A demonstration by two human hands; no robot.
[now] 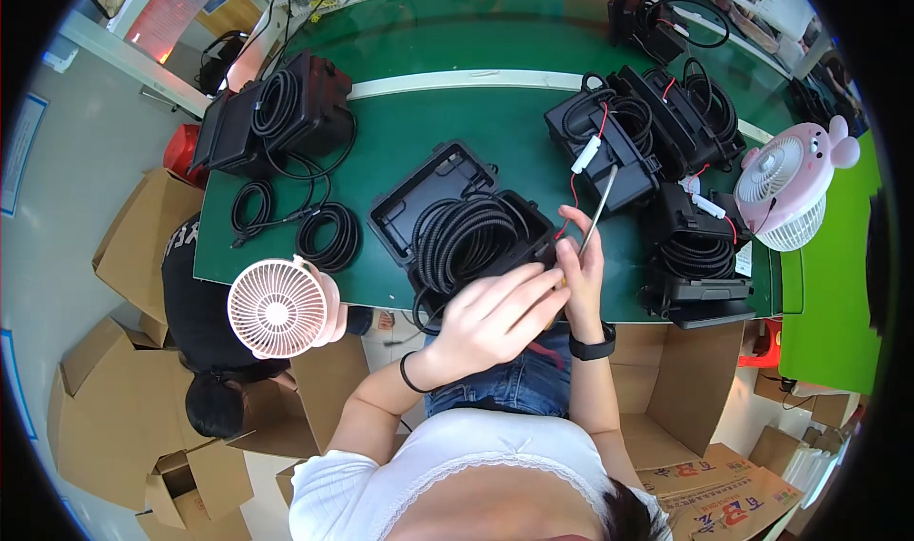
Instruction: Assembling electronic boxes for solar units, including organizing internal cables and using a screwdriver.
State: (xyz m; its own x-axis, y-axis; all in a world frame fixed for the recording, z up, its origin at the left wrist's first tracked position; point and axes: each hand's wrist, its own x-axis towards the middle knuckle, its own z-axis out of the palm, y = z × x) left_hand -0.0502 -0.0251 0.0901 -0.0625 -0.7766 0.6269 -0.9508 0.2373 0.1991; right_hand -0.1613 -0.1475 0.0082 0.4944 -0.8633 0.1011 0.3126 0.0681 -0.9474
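An open black plastic case (433,181) lies on the green table (428,122) in front of me, its lower half filled with a coiled black corrugated cable (466,239). My left hand (497,314) rests at the case's near edge, fingers spread over it, touching the case. My right hand (581,265) is closed around a long thin metal tool (598,208) that points up and away, next to the case's right corner and a red wire (571,203).
Several more black cases with coiled cables stand at the right (666,122) and at the far left (286,113). Loose black cable coils (328,236) lie left. A pink fan (281,305) is clipped at the near edge, another fan (785,179) stands right. Cardboard boxes (105,417) and a crouching person (205,351) are below left.
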